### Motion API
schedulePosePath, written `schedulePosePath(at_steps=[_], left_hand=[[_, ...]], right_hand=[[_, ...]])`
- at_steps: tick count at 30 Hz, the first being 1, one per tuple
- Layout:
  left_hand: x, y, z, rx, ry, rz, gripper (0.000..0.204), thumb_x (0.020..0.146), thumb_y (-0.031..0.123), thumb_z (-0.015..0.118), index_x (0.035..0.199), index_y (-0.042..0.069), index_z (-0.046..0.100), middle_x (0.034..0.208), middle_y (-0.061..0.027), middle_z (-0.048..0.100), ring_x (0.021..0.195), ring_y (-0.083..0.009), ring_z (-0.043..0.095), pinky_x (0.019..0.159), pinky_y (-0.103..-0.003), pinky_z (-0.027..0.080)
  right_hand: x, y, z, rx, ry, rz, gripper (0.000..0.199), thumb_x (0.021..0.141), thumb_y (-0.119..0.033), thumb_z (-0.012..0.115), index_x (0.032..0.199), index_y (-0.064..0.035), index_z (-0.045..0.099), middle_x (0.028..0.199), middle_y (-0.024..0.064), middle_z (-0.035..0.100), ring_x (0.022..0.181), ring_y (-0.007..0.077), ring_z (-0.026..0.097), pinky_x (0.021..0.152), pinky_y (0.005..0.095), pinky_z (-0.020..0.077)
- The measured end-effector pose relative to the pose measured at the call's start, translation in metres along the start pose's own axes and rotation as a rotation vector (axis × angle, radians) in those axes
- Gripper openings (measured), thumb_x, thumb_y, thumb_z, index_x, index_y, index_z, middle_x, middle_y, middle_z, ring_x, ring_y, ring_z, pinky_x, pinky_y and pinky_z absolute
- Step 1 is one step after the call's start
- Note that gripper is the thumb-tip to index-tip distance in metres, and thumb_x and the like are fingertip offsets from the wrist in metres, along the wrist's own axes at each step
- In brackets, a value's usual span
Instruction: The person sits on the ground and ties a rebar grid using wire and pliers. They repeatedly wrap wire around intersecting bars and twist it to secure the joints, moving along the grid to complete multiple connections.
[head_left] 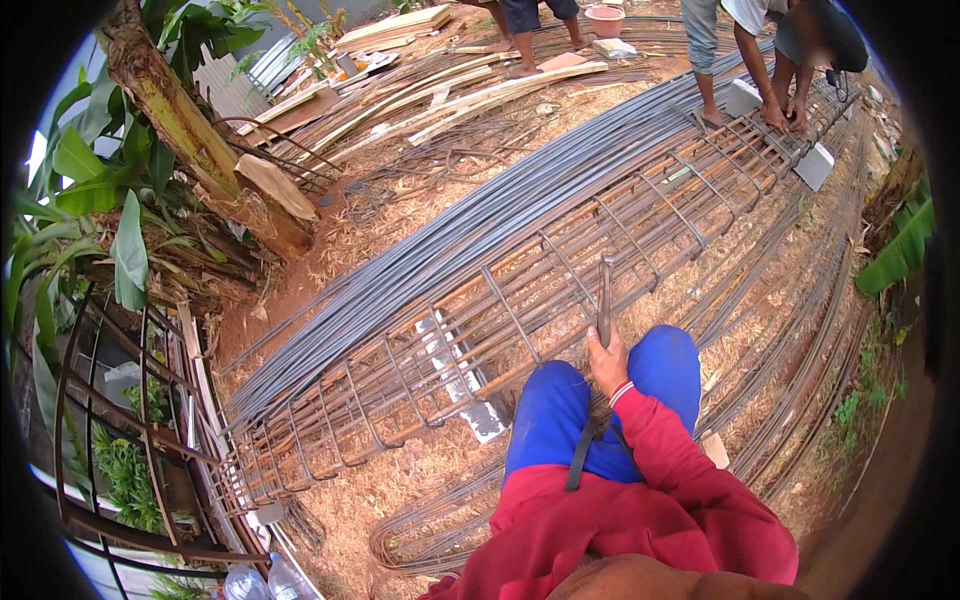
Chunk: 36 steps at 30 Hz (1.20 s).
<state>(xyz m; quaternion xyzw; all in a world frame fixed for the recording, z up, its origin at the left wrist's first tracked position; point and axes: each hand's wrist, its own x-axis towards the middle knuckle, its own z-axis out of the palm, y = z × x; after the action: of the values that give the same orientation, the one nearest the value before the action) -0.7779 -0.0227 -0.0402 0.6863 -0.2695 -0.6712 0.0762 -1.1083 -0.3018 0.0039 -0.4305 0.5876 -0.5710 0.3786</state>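
My right hand (607,362), in a red sleeve with a striped cuff, is closed round a slim, dark metal hand tool (605,300). The tool points away from me and has a short, blunt head; it looks like pincers. It is held above my blue-trousered knees, beside the near edge of a long reinforcing-bar cage (540,240). This cage of rusty bars and square stirrups runs from the lower left to the upper right. Under it lies a pale, speckled block (460,375). My left hand is out of view.
Beyond the cage lies a bundle of grey steel bars (480,215). A co-worker's hands (787,115) are at the cage's far end, by a white block (815,166). Planks (510,95), a tree trunk (190,130) and a curved metal frame (150,430) stand around. Looped bars (440,525) lie nearby.
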Motion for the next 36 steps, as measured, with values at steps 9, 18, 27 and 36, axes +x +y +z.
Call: schedulePosePath(at_steps=[9, 18, 27, 36], left_hand=[[0.001, -0.009, -0.001, -0.031, 0.005, -0.024, 0.037, 0.086, 0.029, 0.065, 0.111, 0.002, 0.067, 0.094, -0.0144, 0.072, 0.073, -0.025, 0.069, 0.06, -0.038, 0.058], [-0.082, -0.077, 0.028, 0.146, -0.435, -0.154, 0.037, 0.085, 0.03, 0.067, 0.111, 0.002, 0.068, 0.096, -0.0142, 0.072, 0.074, -0.024, 0.07, 0.058, -0.036, 0.058], [-0.065, 0.053, -0.061, -0.03, 0.313, 0.254, 0.028, 0.097, 0.021, 0.062, 0.114, 0.0, 0.064, 0.085, -0.0084, 0.071, 0.071, -0.0155, 0.069, 0.064, -0.03, 0.056], [-0.03, 0.113, -0.228, 0.126, 1.536, 0.555, 0.035, 0.093, 0.016, 0.061, 0.124, -0.001, 0.059, 0.118, -0.0282, 0.062, 0.111, -0.0443, 0.058, 0.094, -0.048, 0.047]], right_hand=[[0.008, 0.004, -0.025, -0.096, 0.012, 0.041, 0.024, 0.099, -0.024, 0.058, 0.107, -0.0007, 0.057, 0.078, 0.0084, 0.059, 0.072, 0.0199, 0.056, 0.068, 0.036, 0.0465], [0.006, 0.025, -0.028, 0.19, 0.071, 0.206, 0.025, 0.102, -0.026, 0.057, 0.108, -0.001, 0.057, 0.075, -0.0027, 0.049, 0.061, 0.0056, 0.041, 0.053, 0.0241, 0.0338], [0.026, 0.04, -0.03, 0.003, 0.044, 0.102, 0.032, 0.102, -0.03, 0.056, 0.104, 0.0012, 0.057, 0.07, 0.0006, 0.048, 0.059, 0.0105, 0.044, 0.052, 0.0277, 0.0355], [0.035, 0.04, -0.033, -0.098, 0.032, 0.114, 0.04, 0.101, -0.033, 0.059, 0.115, 0.0042, 0.057, 0.075, 0.0007, 0.049, 0.062, 0.0106, 0.043, 0.054, 0.0285, 0.0359]])
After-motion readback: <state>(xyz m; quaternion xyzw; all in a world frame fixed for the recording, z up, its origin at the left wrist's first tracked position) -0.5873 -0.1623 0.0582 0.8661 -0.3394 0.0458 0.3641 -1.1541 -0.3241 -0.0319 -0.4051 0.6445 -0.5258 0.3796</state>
